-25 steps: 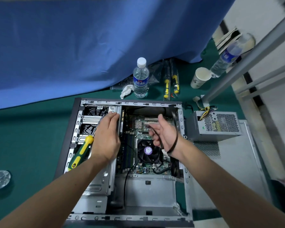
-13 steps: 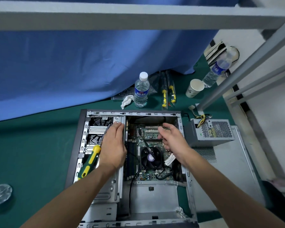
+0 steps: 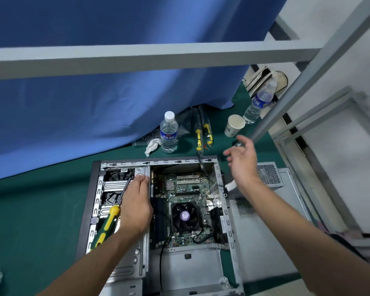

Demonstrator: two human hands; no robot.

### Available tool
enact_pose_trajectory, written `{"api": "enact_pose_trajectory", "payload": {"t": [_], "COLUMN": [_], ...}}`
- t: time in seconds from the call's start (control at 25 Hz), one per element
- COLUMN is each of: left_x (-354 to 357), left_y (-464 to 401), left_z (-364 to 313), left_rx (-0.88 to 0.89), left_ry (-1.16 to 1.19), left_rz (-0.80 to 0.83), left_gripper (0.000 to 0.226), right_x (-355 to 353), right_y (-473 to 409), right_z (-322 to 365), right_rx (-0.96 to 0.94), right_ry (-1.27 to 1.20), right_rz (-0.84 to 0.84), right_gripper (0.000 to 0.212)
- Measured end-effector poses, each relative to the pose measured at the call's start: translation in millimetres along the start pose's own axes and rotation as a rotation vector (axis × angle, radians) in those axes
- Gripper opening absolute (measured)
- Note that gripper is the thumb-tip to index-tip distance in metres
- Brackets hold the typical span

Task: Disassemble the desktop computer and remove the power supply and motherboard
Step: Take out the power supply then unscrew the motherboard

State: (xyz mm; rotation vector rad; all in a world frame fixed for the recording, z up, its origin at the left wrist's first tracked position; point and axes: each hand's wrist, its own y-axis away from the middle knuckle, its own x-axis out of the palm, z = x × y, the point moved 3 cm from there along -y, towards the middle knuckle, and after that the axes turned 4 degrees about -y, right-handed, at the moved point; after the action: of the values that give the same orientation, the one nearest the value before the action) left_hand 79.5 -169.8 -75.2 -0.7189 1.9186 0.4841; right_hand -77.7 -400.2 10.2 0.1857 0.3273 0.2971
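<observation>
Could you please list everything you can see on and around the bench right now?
Computer case: one, grey, open, on green mat.
Motherboard: one, green, inside case.
CPU fan: one, black, on motherboard.
Power supply: one, grey, right of case.
Screwdriver: one, green-yellow handle, under left hand.
Water bottles: two, clear; one behind case, one far right.
Paper cup: one, white, by far bottle.
Yellow-handled tools: two, behind case.
Curtain: one, blue, behind.
Left hand: resting on drive cage.
Right hand: raised, empty.
</observation>
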Motion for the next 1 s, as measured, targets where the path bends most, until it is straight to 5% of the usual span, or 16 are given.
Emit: {"api": "enact_pose_trajectory", "payload": {"t": [0.32,0.56,0.68,0.8,0.88,1.0], "left_x": [5.0,19.7,20.3,20.3,19.1,18.9], "left_y": [-55.5,-56.8,-59.2,-57.5,-57.4,-57.1], "left_z": [-14.3,-7.7,-7.3,-7.6,-7.4,-6.8], "left_rx": [-0.068,-0.071,-0.071,-0.071,-0.07,-0.052], "left_ry": [-0.015,-0.094,-0.092,-0.083,-0.077,-0.081], "left_rz": [-0.093,-0.111,-0.105,-0.091,-0.091,-0.095], "left_gripper": [0.046,0.051,0.051,0.052,0.051,0.051], "right_x": [-14.2,-5.4,-4.4,17.2,32.4,36.4], "right_y": [-82.5,-88.4,-60.6,-15.7,7.2,15.3], "right_z": [5.9,-27.9,-29.6,-47.3,-66.8,-87.0], "right_rx": [-0.163,0.132,-0.027,-0.099,-0.119,-0.208], "right_ry": [0.237,0.617,0.662,0.6,0.742,0.893], "right_rz": [-0.15,0.132,0.087,0.247,0.36,0.294], "right_gripper": [0.033,0.039,0.032,0.048,0.06,0.062]}}
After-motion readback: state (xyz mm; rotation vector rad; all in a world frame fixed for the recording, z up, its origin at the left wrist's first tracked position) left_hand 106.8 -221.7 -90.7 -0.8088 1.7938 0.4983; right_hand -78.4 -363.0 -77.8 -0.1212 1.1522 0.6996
